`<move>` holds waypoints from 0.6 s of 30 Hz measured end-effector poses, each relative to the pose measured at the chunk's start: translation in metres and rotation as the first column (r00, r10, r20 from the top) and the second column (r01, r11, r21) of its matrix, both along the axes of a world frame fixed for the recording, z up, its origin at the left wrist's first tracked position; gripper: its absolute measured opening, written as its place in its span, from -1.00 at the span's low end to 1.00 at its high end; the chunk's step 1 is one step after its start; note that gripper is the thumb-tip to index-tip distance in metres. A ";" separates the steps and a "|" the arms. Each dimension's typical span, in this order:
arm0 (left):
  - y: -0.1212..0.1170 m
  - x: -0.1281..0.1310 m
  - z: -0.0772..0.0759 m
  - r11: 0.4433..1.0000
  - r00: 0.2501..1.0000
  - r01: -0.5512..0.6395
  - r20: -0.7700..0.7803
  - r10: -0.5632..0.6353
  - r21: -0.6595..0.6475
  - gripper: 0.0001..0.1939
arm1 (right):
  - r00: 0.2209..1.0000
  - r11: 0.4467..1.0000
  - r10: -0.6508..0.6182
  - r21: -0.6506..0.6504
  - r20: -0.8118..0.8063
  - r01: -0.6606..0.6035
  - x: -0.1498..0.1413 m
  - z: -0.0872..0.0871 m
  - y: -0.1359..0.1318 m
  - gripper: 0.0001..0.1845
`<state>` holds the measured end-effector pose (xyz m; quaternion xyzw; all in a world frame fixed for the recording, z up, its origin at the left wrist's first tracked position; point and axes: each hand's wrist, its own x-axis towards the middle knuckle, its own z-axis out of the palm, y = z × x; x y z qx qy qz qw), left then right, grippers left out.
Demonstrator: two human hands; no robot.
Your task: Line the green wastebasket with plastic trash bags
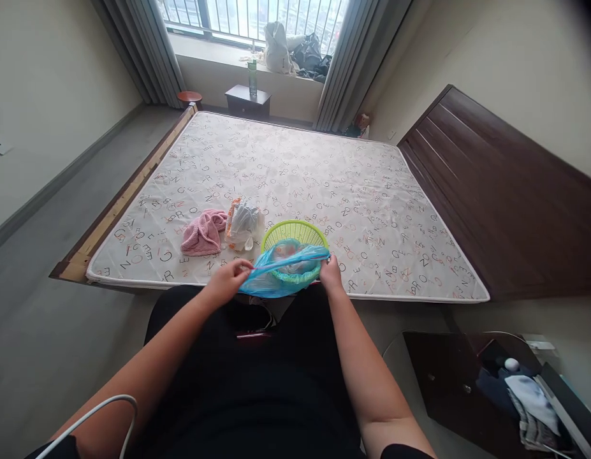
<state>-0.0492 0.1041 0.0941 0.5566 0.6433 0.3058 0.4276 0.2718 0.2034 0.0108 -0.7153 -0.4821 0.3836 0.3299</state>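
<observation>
A blue plastic bag (264,284) is stretched between my two hands, over the near part of a green plastic basket (295,227). My left hand (228,280) pinches the bag's left edge. At the right end, my right hand (330,274) grips the bag's rim beside the basket. Something pale and see-through shows inside the bag, but I cannot make out what it is. Left of the basket lies a white plastic bag with orange print (245,224), and beyond it a crumpled pink cloth (203,233).
The basket stands near the front edge of a letter-patterned mattress (295,166). A dark headboard (496,185) rises on the right. Clothes (532,398) lie on a dark cabinet (436,376) at lower right. A bottle (252,78) stands on a nightstand (247,102) by the window.
</observation>
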 end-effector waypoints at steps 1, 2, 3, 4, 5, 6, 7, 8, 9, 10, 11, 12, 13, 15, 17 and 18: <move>0.007 -0.004 0.009 0.995 0.987 -0.098 0.130 0.095 0.020 -0.72 | 1.000 0.999 0.030 -0.014 -0.003 -0.030 0.003 0.005 0.003 -0.56; 0.013 -0.008 0.017 0.980 0.948 -0.197 0.260 0.183 0.030 -0.69 | 0.998 0.998 0.059 -0.031 -0.005 -0.059 0.007 0.011 0.006 -0.54; 0.020 -0.012 0.026 0.959 0.891 -0.282 0.380 0.248 0.035 -0.68 | 0.996 0.995 0.085 -0.051 -0.003 -0.085 0.013 0.018 0.008 -0.51; 0.027 -0.015 0.033 0.938 0.829 -0.346 0.480 0.286 0.039 -0.69 | 0.994 0.991 0.108 -0.075 0.004 -0.107 0.019 0.025 0.010 -0.47; 0.034 -0.017 0.040 0.922 0.775 -0.385 0.556 0.299 0.041 -0.69 | 0.991 0.986 0.132 -0.100 0.013 -0.130 0.026 0.034 0.012 -0.41; 0.040 -0.019 0.044 0.912 0.733 -0.408 0.612 0.297 0.046 -0.70 | 0.987 0.981 0.157 -0.117 0.021 -0.153 0.032 0.044 0.014 -0.36; 0.047 -0.021 0.047 0.902 0.705 -0.427 0.648 0.290 0.061 -0.70 | 0.983 0.976 0.184 -0.120 0.023 -0.180 0.039 0.056 0.015 -0.32; 0.054 -0.023 0.047 0.886 0.685 -0.456 0.670 0.287 0.087 -0.70 | 0.976 0.971 0.215 -0.107 0.009 -0.213 0.046 0.069 0.017 -0.29; 0.061 -0.025 0.046 0.863 0.670 -0.492 0.682 0.293 0.112 -0.70 | 0.966 0.963 0.256 -0.084 -0.023 -0.257 0.051 0.083 0.018 -0.27; 0.068 -0.027 0.044 0.838 0.656 -0.531 0.687 0.312 0.127 -0.69 | 0.951 0.952 0.299 -0.048 -0.076 -0.303 0.056 0.098 0.019 -0.27; 0.073 -0.028 0.043 0.814 0.648 -0.566 0.682 0.340 0.132 -0.69 | 0.928 0.938 0.344 -0.004 -0.145 -0.348 0.060 0.113 0.020 -0.29; 0.077 -0.029 0.042 0.798 0.655 -0.587 0.660 0.368 0.137 -0.68 | 0.902 0.925 0.377 0.050 -0.212 -0.375 0.063 0.128 0.020 -0.32; 0.080 -0.027 0.044 0.795 0.690 -0.586 0.611 0.388 0.157 -0.68 | 0.880 0.921 0.390 0.122 -0.270 -0.371 0.064 0.142 0.020 -0.37; 0.078 -0.018 0.055 0.836 0.842 -0.481 0.404 0.358 0.262 -0.69 | 0.865 0.913 0.377 0.287 -0.331 -0.289 0.061 0.166 0.017 -0.48; 0.070 0.001 0.078 0.889 0.974 -0.225 0.081 0.210 0.400 -0.71 | 0.869 0.882 0.367 0.420 -0.331 -0.213 0.050 0.187 0.011 -0.57; 0.067 0.014 0.092 0.893 0.990 -0.082 -0.064 0.123 0.443 -0.71 | 0.870 0.864 0.384 0.453 -0.310 -0.221 0.042 0.197 0.008 -0.60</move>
